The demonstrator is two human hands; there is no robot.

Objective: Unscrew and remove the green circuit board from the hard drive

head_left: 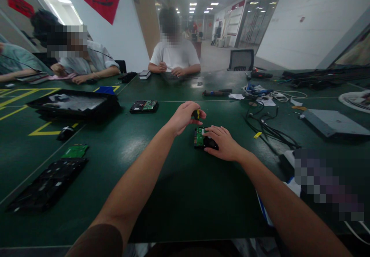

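A small hard drive (200, 137) with a green circuit board facing up lies on the dark green table (173, 195) in front of me. My right hand (223, 143) rests on top of it, fingers pressed down over its black body. My left hand (185, 116) hovers just above and behind the drive, closed around the black and yellow handle of a small screwdriver (197, 114), which points down toward the board.
Another hard drive (143, 106) lies farther back, left of a black tray (73, 104). A loose green board (75, 151) and a black panel (49, 185) sit at the left. Cables (266, 127) and a grey box (332, 122) lie to the right. Two people sit across the table.
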